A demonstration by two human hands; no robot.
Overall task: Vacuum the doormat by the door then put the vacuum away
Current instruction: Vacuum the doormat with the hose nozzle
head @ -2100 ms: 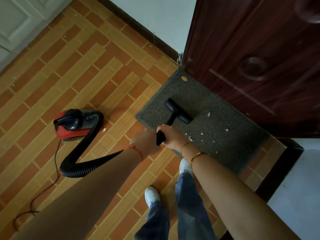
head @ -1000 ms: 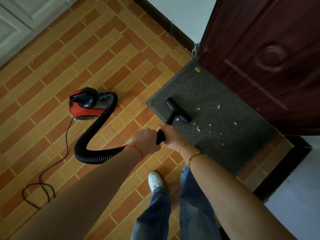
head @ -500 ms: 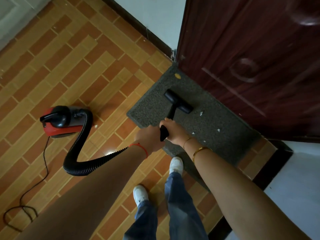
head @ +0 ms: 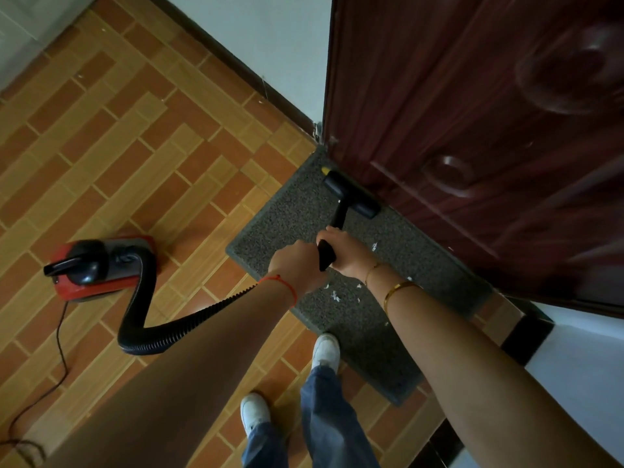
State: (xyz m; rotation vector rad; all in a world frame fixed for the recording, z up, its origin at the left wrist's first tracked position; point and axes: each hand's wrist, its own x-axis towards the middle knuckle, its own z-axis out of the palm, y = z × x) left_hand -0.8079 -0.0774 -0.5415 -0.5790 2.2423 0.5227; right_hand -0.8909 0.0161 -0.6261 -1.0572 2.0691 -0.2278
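Both hands grip the wand (head: 327,253), left hand (head: 297,265) behind right hand (head: 349,253), for push control. Nozzle (head: 351,194) ahead on doormat (head: 304,211); paper scraps (head: 334,295) below the hands.

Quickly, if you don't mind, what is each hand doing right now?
Left hand: closed around the vacuum wand.
Right hand: closed around the same wand.
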